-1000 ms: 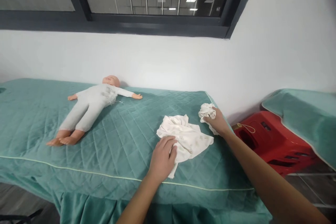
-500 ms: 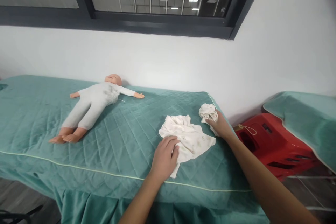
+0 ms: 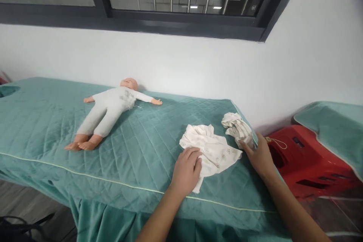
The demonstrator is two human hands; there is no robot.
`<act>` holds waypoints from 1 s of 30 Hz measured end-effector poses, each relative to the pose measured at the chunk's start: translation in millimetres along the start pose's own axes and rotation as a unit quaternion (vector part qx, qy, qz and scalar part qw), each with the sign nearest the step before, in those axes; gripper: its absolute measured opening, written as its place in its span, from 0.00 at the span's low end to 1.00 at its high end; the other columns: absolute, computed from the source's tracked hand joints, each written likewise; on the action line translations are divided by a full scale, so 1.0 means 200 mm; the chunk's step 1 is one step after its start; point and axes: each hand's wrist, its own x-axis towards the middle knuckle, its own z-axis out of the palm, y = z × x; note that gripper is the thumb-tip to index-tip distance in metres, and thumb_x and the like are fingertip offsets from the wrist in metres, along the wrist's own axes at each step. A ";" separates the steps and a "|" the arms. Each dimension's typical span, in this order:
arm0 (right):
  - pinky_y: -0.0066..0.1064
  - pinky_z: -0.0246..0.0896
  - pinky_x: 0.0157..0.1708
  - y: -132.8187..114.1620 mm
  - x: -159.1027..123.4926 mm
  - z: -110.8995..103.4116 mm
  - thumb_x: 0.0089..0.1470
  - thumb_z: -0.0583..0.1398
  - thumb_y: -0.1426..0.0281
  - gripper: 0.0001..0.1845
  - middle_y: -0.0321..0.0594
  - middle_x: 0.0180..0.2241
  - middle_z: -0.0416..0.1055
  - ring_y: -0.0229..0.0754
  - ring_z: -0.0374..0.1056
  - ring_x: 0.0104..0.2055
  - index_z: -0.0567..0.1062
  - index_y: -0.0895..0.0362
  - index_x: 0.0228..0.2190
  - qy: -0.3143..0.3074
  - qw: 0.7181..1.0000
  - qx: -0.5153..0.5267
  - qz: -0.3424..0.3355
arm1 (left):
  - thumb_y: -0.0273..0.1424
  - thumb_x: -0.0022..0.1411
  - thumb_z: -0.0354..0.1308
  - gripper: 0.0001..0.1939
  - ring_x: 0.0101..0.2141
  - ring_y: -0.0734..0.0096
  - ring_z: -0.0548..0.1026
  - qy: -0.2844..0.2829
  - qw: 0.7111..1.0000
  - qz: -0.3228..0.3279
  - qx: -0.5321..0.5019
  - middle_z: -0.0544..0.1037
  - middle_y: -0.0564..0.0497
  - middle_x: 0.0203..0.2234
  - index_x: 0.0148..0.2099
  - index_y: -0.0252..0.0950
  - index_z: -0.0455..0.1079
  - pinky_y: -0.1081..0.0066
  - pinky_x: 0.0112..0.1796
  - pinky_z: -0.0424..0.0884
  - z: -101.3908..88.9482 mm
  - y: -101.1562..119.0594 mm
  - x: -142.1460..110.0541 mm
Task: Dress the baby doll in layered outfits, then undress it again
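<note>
A white baby garment (image 3: 214, 151) with a small faint print lies loosely spread near the right end of the green quilted cover (image 3: 147, 143). My left hand (image 3: 187, 168) rests on its left edge, fingers stretched out and lying flat. Further right is a second white piece, a crumpled baby garment (image 3: 238, 128), bunched up by the cover's edge. The thumb and fingers of my right hand (image 3: 259, 155) close on its near end; part of the fingers is hidden behind the cloth. A baby doll (image 3: 109, 109) with a white cloth body lies on its back to the left.
A red plastic stool (image 3: 300, 159) stands beyond the right end, with a green-covered surface (image 3: 337, 121) behind it. The white wall (image 3: 181, 64) and a dark window frame (image 3: 181, 22) rise at the back. Black cables (image 3: 25, 225) show at lower left.
My right hand has moved toward the near side and pulled out the crumpled garment, which now looks longer. My left hand stays on the spread garment. The view has shifted slightly left.
</note>
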 end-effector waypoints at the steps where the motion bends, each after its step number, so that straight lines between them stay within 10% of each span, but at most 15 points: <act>1: 0.53 0.52 0.60 -0.04 -0.02 0.01 0.55 0.57 0.50 0.38 0.57 0.59 0.61 0.60 0.57 0.62 0.61 0.60 0.59 0.027 0.999 -0.010 -0.024 | 0.28 0.68 0.48 0.12 0.51 0.62 0.72 0.000 1.000 -0.002 -0.005 0.76 0.45 0.49 0.48 0.38 0.72 0.57 0.53 0.69 0.00 0.00 0.00; 10: 0.40 0.59 0.47 -0.60 -0.01 0.22 0.61 0.54 0.62 0.15 0.48 0.44 0.74 0.50 0.69 0.47 0.71 0.56 0.44 -0.240 0.947 -0.113 -0.181 | 0.35 0.68 0.51 0.12 0.47 0.64 0.74 0.050 0.968 -0.124 -0.210 0.77 0.46 0.46 0.47 0.38 0.73 0.63 0.52 0.66 -0.04 0.00 0.02; 19: 0.31 0.57 0.38 -1.11 -0.32 0.21 0.65 0.50 0.72 0.11 0.39 0.34 0.74 0.41 0.69 0.37 0.71 0.56 0.33 -0.280 0.925 0.026 -0.256 | 0.43 0.57 0.64 0.20 0.41 0.66 0.77 0.031 0.747 -0.348 -0.565 0.79 0.46 0.42 0.48 0.36 0.74 0.70 0.44 0.70 -0.30 0.02 0.08; 25: 0.31 0.52 0.28 -1.21 -0.50 0.11 0.64 0.52 0.69 0.08 0.39 0.35 0.73 0.42 0.69 0.32 0.71 0.55 0.37 -0.311 0.918 -0.026 -0.245 | 0.21 0.45 0.67 0.27 0.35 0.67 0.78 0.047 0.728 -0.379 -0.570 0.80 0.46 0.40 0.50 0.34 0.72 0.71 0.39 0.71 -0.45 0.03 0.18; 30: 0.30 0.55 0.29 -1.16 -0.28 0.06 0.59 0.55 0.73 0.13 0.37 0.36 0.73 0.40 0.69 0.31 0.71 0.53 0.45 -0.261 0.948 -0.042 -0.180 | 0.17 0.47 0.63 0.20 0.32 0.72 0.77 0.116 0.708 -0.272 -0.641 0.79 0.49 0.35 0.44 0.33 0.70 0.72 0.39 0.71 -0.53 0.04 0.41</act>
